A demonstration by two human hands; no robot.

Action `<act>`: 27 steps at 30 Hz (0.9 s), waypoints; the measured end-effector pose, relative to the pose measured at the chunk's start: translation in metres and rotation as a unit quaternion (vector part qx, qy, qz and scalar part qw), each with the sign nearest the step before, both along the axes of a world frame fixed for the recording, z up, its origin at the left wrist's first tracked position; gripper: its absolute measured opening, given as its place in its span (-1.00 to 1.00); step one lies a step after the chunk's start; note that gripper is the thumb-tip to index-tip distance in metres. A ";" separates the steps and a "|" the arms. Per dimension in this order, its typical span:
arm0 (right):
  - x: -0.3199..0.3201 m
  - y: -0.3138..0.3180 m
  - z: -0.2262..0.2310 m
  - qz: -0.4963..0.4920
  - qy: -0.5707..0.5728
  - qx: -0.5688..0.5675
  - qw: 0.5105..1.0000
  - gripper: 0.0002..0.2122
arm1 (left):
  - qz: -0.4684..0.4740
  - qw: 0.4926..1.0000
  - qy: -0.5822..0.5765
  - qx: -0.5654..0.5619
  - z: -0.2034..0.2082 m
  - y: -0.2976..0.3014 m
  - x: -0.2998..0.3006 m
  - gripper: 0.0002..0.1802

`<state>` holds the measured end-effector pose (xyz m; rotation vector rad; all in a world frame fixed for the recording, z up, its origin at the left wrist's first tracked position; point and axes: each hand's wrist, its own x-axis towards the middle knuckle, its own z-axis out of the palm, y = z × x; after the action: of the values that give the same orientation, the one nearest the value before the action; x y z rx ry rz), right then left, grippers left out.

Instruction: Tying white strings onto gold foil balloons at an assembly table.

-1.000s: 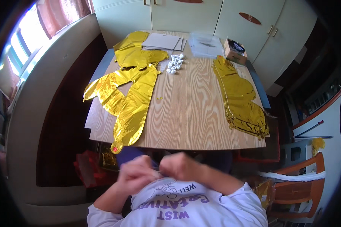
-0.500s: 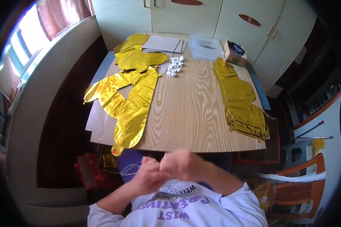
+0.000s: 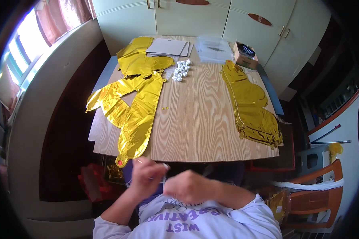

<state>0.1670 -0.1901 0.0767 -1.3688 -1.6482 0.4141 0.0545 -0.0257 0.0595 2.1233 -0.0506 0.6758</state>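
Note:
My two hands are a little apart, in front of my shirt and below the table's near edge. My left hand (image 3: 146,175) is closed, with a small white bit of string (image 3: 166,166) at its fingertips, blurred by motion. Right of it and slightly lower, my right hand (image 3: 189,186) is curled closed; whatever its fingers hold is hidden. Just beyond my left hand, a flat gold foil balloon (image 3: 137,123) hangs its red-marked tip over the table edge. Further back on the table lies a small pile of white coils (image 3: 181,71).
More gold foil (image 3: 141,59) lies at the table's far left, beside grey cards (image 3: 167,46). A folded gold foil stack (image 3: 253,101) lies along the right side. Clear plastic sheets (image 3: 214,49) and a small box (image 3: 245,55) are at the back. A wooden chair (image 3: 335,199) stands right.
My hands were together and have drawn apart, the left moving up and left, the right slightly down. The pale strands that hung left of my left hand no longer show clearly.

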 end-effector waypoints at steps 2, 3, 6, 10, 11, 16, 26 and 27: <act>0.027 0.005 0.015 -0.077 0.037 0.034 0.996 -0.90 | -0.125 0.991 -0.012 0.050 -0.003 -0.016 -0.003 -0.78; 0.036 0.008 0.007 -0.155 0.002 0.006 0.988 -0.89 | -0.168 0.983 0.020 -0.068 -0.001 -0.019 -0.007 -0.82; 0.006 0.001 -0.016 -0.022 0.011 0.005 1.000 -0.84 | 0.016 0.973 0.055 -0.224 0.011 -0.007 -0.008 -0.84; 0.020 0.003 0.012 -0.085 0.049 0.033 0.995 -0.84 | -0.078 0.993 0.002 0.084 -0.012 -0.015 -0.001 -0.82; 0.031 0.008 0.009 -0.127 0.035 0.003 0.991 -0.84 | -0.148 0.989 -0.004 -0.006 -0.004 -0.024 -0.003 -0.82; -0.007 -0.006 -0.009 -0.008 0.041 -0.008 0.999 -0.90 | 0.104 0.991 0.029 -0.084 -0.012 0.009 0.005 -0.82; 0.021 0.002 0.007 -0.041 0.096 -0.003 0.995 -0.88 | 0.015 0.998 -0.037 0.041 -0.020 0.000 0.021 -0.79; 0.035 0.003 0.017 -0.116 0.075 0.000 0.990 -0.90 | -0.045 0.996 0.004 0.078 -0.009 -0.010 0.014 -0.77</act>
<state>0.2017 -0.1866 0.0933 -1.4722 -1.3492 0.3709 0.0685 -0.0353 0.0507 2.2580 -0.1989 0.6288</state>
